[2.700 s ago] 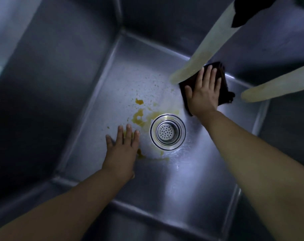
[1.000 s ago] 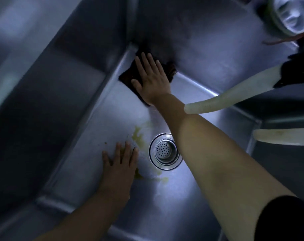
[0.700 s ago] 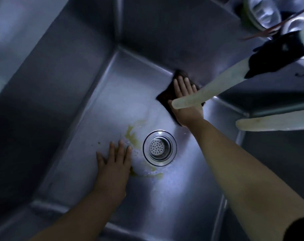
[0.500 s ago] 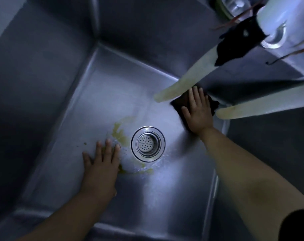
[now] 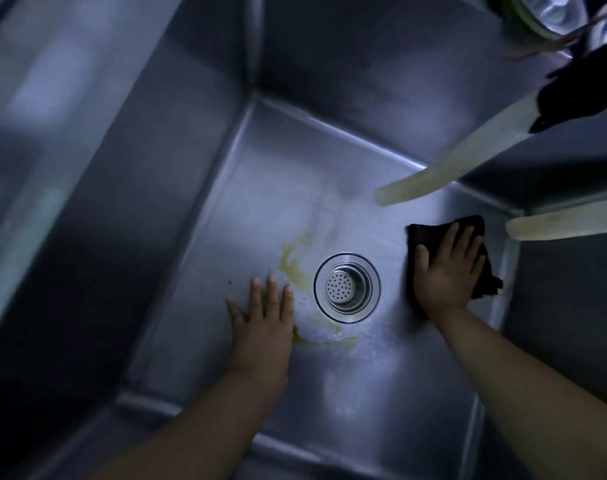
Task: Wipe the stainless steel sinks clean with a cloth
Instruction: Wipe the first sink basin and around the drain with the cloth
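While half a second ago the right hand (image 5: 446,271) pushed the cloth (image 5: 430,237) by the far wall, it has now slid nearer, beside the drain (image 5: 346,287). Its grip is flat, fingers straight on the soft dark cloth. The left hand (image 5: 262,327) stays flat on the shiny sink (image 5: 364,393). Yellow smears (image 5: 293,266) remain, so wiping isn't finished.

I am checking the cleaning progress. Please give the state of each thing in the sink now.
sink floor: wet sheen, partly dirty
yellow stain: not wiped, left of drain
drain strainer: seated in the drain
dark cloth: flat under right hand
right hand: pressing cloth
left hand: flat on sink floor
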